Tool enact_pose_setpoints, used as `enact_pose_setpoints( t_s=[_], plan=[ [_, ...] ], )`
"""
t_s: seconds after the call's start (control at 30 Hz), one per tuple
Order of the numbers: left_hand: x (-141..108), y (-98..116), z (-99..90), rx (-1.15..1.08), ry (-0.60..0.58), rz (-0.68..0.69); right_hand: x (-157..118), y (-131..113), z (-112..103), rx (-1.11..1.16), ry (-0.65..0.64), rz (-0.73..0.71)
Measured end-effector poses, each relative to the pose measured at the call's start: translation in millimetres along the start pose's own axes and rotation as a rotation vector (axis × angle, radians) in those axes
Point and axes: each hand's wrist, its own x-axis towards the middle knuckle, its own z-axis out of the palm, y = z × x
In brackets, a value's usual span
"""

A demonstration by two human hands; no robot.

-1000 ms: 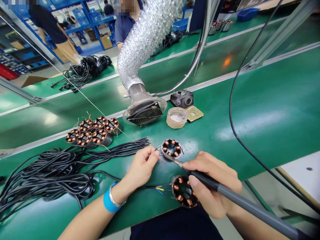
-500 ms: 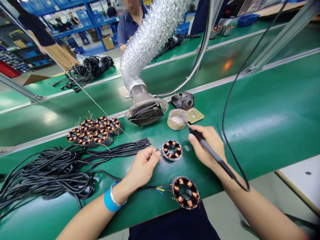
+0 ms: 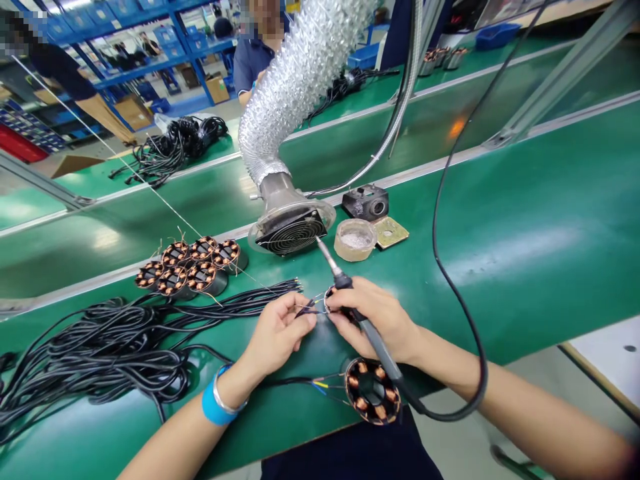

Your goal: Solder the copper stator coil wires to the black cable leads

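My left hand is closed in a pinch on a black cable, whose thin coloured wires run to a copper-wound stator. Only the left rim of that stator shows; my right hand covers the rest, its fingertips at the rim. The same hand grips a soldering iron, with the tip pointing up and away, in front of the fume extractor's grille. Nearer to me lies a second stator, joined to a cable by blue, yellow and brown wires.
A fume extractor hood on a silver duct stands behind my hands. To its right are a round tub, a yellowish sponge and a black stand. Several stators and a heap of black cables lie left. A person is opposite.
My right hand has moved left from the tub to the stator, swinging the iron's tip away towards the extractor. More of the cable now shows at my left fingers.
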Motion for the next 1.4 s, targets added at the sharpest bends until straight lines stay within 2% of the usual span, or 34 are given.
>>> enact_pose_setpoints(
  t_s=[0.2, 0.3, 0.4, 0.57, 0.7, 0.87, 1.03, 1.13, 1.27, 1.33, 1.4],
  plan=[
    [3.2, -3.0, -0.6, 0.085, 0.036, 0.089, 1.8, 12.1, 7.9, 0.089, -0.015, -0.046],
    [3.6, -2.1, 3.6, 0.125, 0.038, 0.070, -2.7, 15.3, 12.1, 0.135, 0.028, -0.050],
    [3.6, -4.2, 3.1, 0.074, 0.052, 0.062, -8.5, 16.6, 16.0, 0.168, 0.072, -0.021],
    [5.8, -12.1, -4.1, -0.091, 0.114, -0.079, -14.7, 17.2, 18.3, 0.162, 0.096, -0.024],
    [8.5, -8.4, -2.6, -0.044, 0.191, -0.052, -14.6, 17.1, 18.9, 0.173, 0.107, -0.032],
    [10.6, 1.6, 4.5, 0.075, 0.139, -0.006, -17.5, 19.0, 21.9, 0.177, 0.096, -0.026],
    [11.3, 1.9, 4.7, 0.145, 0.080, 0.043, -19.1, 16.2, 17.4, 0.146, 0.098, -0.015],
    [7.5, 4.3, -4.7, 0.142, 0.047, 0.060, -16.8, 11.6, 6.4, 0.038, 0.068, -0.006],
    [-10.1, 22.4, -26.3, 0.161, 0.072, 0.190, -12.5, 4.7, -10.4, -0.085, -0.052, 0.037],
    [-24.9, 34.4, -39.7, 0.284, 0.101, 0.222, -12.5, 0.1, -16.4, -0.092, -0.110, 0.045],
    [-42.3, 43.4, -57.5, 0.531, 0.153, 0.221, -16.6, -4.4, -19.1, -0.086, -0.208, 0.065]
  ],
)
